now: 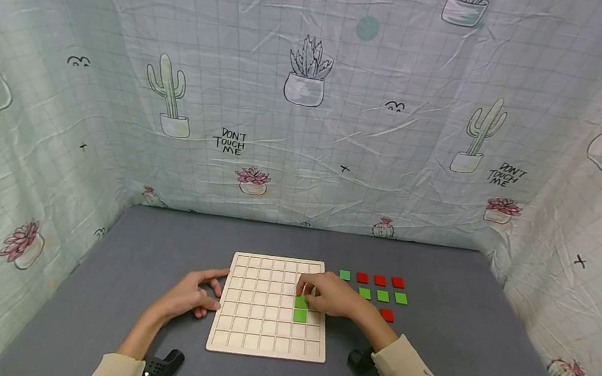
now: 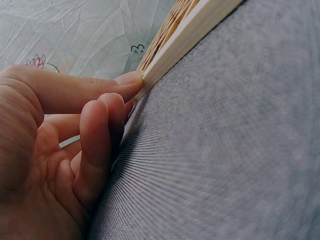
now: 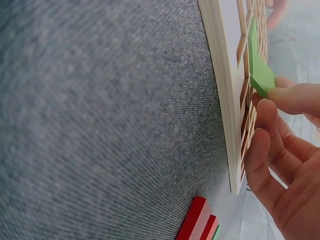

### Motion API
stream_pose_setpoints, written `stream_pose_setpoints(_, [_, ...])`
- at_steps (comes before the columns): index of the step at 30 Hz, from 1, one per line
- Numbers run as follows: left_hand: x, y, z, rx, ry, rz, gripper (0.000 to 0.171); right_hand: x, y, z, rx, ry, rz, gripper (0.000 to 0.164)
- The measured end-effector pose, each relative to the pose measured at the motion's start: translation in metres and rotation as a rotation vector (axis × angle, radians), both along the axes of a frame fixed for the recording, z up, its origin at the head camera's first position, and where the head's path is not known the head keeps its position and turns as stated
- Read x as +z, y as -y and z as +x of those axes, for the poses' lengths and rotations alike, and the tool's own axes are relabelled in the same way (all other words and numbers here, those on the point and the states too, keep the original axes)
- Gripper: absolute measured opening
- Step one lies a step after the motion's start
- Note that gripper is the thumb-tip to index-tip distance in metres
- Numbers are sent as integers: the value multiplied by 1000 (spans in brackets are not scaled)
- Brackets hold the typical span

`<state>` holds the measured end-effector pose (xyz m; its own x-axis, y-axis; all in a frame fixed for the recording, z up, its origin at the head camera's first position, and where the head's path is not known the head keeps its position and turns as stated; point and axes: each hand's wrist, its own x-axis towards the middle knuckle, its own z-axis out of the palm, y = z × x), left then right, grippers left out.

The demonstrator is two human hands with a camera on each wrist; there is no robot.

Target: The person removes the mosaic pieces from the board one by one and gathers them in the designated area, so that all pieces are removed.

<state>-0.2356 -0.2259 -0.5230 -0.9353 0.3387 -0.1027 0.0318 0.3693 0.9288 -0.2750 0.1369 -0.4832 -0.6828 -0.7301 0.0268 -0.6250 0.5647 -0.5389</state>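
Observation:
A pale wooden grid board (image 1: 253, 340) lies on the grey table. My right hand (image 1: 333, 293) is over the board's right half and pinches a green square tile (image 3: 262, 79) between thumb and finger. That tile is tilted, its lower edge down near the grid. Just nearer to me, a second green tile (image 1: 299, 316) lies flat in a cell. My left hand (image 1: 187, 295) is at the board's left edge; its thumb (image 2: 131, 80) and index finger touch that edge, the other fingers loosely bent.
Right of the board lie loose tiles in rows: red tiles (image 1: 380, 281) with one green tile (image 1: 344, 275) at the back, green tiles (image 1: 383, 296) in the middle, and a single red tile (image 1: 387, 316) nearest. A printed cloth (image 1: 306, 150) hangs around the grey table (image 1: 179, 229).

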Motion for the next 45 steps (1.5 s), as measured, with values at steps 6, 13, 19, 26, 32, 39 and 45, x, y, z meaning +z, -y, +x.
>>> stream_pose_setpoints(6, [1, -2, 0, 5, 0, -5, 82, 1, -1, 0, 8, 3, -8, 19])
stream_pose_setpoints(13, [3, -2, 0, 0, 2, -5, 83, 1, -3, -1, 12, 11, -26, 18])
stream_pose_setpoints(19, [3, -2, 0, 2, 14, 9, 83, 0, -5, -1, 22, 18, -45, 17])
stream_pose_setpoints(26, [4, -4, 0, 8, 16, 9, 83, 4, -13, -2, 30, 32, -80, 19])
stream_pose_setpoints(32, [4, -4, 0, 8, 8, 3, 83, 12, -25, -3, 15, 64, -88, 17])
stream_pose_setpoints(39, [5, -4, 2, -1, -5, -6, 84, 17, -42, -4, -10, 14, -76, 16])
stream_pose_setpoints(45, [5, -3, 1, -2, -2, -12, 84, 22, -58, -4, -19, 1, -70, 16])
